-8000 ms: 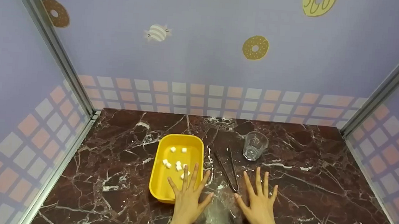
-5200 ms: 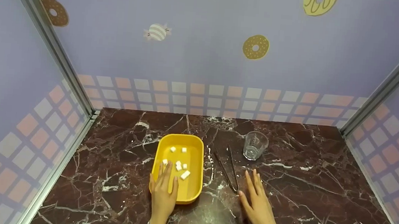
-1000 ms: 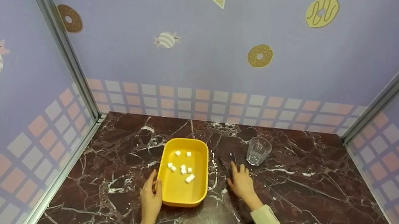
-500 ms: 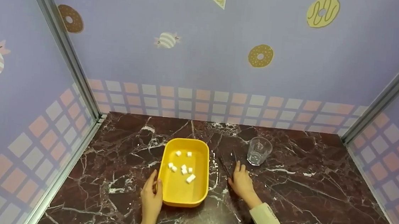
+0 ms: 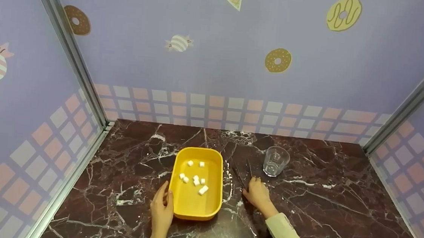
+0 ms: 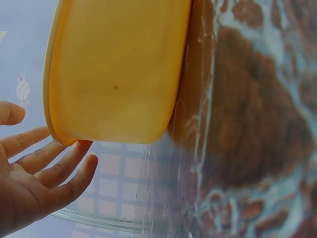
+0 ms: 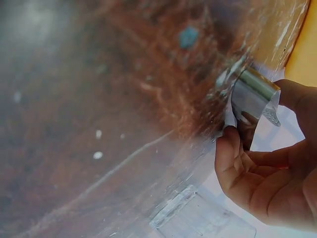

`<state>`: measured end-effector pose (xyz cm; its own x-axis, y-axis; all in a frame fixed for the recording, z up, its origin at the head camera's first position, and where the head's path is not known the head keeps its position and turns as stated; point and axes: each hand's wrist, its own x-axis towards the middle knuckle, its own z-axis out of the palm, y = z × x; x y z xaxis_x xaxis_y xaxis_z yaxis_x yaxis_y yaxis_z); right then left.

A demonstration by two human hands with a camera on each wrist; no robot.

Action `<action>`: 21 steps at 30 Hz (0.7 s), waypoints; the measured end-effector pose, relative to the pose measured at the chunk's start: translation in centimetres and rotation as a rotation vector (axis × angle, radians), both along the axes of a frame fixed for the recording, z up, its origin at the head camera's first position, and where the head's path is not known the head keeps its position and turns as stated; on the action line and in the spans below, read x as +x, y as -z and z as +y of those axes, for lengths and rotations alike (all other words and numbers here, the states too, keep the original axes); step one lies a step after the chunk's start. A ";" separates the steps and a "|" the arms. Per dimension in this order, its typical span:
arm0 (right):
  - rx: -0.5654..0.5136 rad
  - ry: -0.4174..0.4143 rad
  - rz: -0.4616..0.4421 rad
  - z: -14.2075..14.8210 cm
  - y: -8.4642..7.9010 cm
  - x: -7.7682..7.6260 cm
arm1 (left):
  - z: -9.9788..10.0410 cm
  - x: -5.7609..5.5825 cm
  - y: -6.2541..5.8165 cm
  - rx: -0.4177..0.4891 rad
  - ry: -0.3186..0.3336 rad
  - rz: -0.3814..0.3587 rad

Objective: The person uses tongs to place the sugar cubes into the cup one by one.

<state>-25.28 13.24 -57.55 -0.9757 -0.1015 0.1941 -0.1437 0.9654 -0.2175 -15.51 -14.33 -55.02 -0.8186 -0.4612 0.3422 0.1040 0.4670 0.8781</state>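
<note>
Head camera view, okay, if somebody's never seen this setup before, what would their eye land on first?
Probably the bright yellow tray with small white cubes in it, a little left of centre on the dark marbled table. Next, perhaps, the pale purple wall behind, printed with doughnuts and sweets. To the right of the tray, the right grip holds metal tongs near a clear glass.
</note>
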 end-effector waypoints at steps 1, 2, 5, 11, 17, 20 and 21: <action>-0.003 0.000 -0.006 0.0 0.0 0.0 | 0.0 0.0 0.0 0.001 -0.001 0.007; -0.006 0.000 -0.011 0.0 0.0 -0.1 | 0.0 0.0 0.0 0.000 -0.003 0.012; -0.013 0.001 -0.021 0.1 -0.1 -0.2 | 0.0 0.0 0.0 -0.002 -0.006 0.021; -0.037 0.007 -0.036 0.2 -0.2 -0.2 | 0.0 0.0 0.0 0.007 0.002 0.015; -0.073 -0.008 0.006 0.3 -0.6 -0.2 | 0.0 0.1 -0.2 0.014 0.015 -0.008; -0.099 -0.015 0.026 0.3 -0.8 -0.2 | -0.1 0.1 -0.3 0.017 0.027 -0.010; -0.110 -0.017 0.033 0.3 -0.8 -0.3 | -0.1 0.1 -0.3 0.017 0.027 -0.010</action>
